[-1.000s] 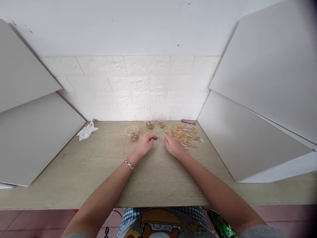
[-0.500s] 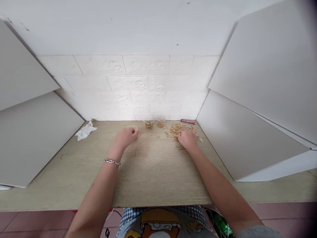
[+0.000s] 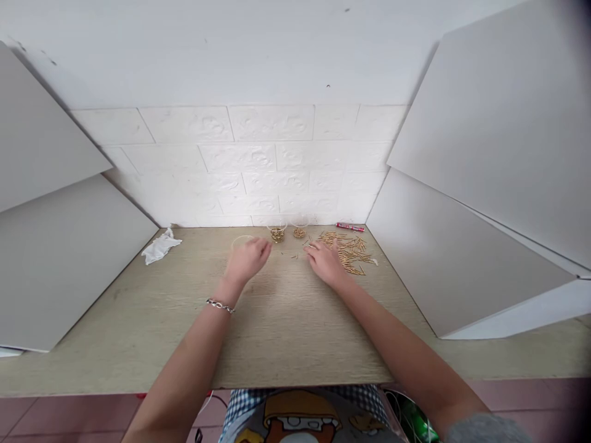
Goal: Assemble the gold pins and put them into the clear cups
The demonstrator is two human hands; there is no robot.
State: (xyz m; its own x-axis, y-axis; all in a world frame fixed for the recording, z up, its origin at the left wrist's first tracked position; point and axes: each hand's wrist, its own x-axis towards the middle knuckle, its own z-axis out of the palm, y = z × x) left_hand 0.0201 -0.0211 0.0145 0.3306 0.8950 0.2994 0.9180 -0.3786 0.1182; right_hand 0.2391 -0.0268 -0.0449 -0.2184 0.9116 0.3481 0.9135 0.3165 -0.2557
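Note:
Thin gold-coloured metal rods lie in a loose pile on the right of the table. My right hand is at the pile's left edge, thumb and fingers pinched, with a gold rod faintly visible at the tips. Farther left, my left hand is closed over the table, and what its fingers hold is hidden. Behind it shows the rim of a round clear dish. Two small clear cups stand near the wall: the left cup and the right cup, each with small gold pieces inside.
A red tube-shaped item lies by the wall behind the rods. Crumpled white tissue is at the far left. Pale panels close in both sides of the table. A few small gold bits lie between my hands.
My right hand has moved left from the middle of the rods to their edge. My left hand has shifted right, and the two hands are closer together.

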